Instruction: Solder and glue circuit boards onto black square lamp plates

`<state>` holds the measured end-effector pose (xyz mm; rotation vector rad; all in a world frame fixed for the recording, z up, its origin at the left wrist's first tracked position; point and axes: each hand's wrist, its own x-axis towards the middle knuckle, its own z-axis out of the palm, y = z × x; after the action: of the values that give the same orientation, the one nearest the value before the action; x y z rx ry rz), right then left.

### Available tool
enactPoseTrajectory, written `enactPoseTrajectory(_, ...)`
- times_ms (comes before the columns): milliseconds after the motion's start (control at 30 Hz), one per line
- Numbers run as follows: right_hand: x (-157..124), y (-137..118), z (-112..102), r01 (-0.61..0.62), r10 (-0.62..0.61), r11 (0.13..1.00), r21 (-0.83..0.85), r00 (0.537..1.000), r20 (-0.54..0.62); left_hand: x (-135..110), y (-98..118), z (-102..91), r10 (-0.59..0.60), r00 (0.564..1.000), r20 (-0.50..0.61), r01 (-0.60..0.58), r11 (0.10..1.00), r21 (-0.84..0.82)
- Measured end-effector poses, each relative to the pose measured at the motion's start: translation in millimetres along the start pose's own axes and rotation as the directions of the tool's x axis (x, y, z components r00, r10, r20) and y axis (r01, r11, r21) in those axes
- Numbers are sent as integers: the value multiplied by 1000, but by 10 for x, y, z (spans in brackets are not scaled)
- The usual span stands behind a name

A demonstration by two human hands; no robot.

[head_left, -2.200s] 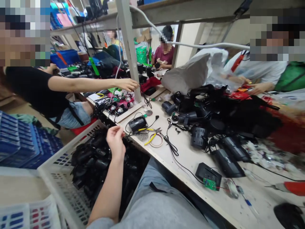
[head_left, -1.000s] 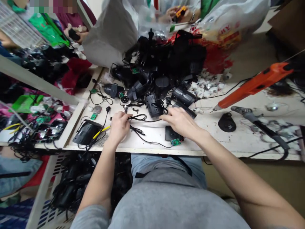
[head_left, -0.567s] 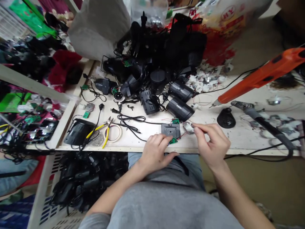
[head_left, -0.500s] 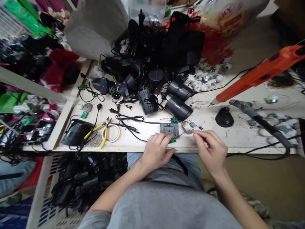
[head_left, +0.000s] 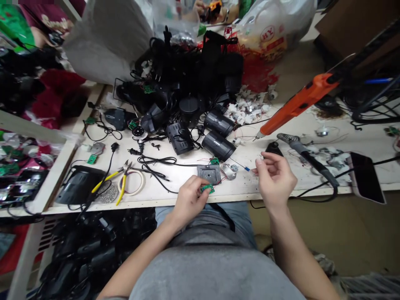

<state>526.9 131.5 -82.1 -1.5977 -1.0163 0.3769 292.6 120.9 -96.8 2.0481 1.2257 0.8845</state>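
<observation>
The left hand's (head_left: 190,199) grip pinches a small green rectangular circuit board (head_left: 210,188), apparently wired already but loose outside the dark-grey rectangular plastic plate (head_left: 208,173) just beyond that grip; whether the right hand (head_left: 277,179) holds anything, I cannot tell.

There is one left hand (head_left: 190,198), one right hand (head_left: 276,179), one grey square plate (head_left: 208,173), two green circuit boards (head_left: 207,188) at its edges and one motor (head_left: 229,171) beside it. Also in view are one pair of pliers (head_left: 125,167), one tape roll (head_left: 143,182), one orange driver (head_left: 296,105), one soldering iron (head_left: 308,157), one phone (head_left: 366,178) and at least four black cylindrical housings (head_left: 218,144).
</observation>
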Motion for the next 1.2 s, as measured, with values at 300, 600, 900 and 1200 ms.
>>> enactPoseTrajectory(300,-82,240,-63,333,-221,907,-259,897,382,20,39,16,101,991,88,-116,977,178)
enactPoseTrajectory(600,29,231,152,288,-114,932,-221,811,574,-93,88,15,65,995,79,-75,989,131)
enactPoseTrajectory(900,-317,88,296,-157,-105,920,359,784,612,-154,25,-187,-206,951,230,301,780,-549)
enactPoseTrajectory(1200,-296,138,465,540,-496,833,119,635,593,-76,-14,64,-506,860,70,428,638,-640)
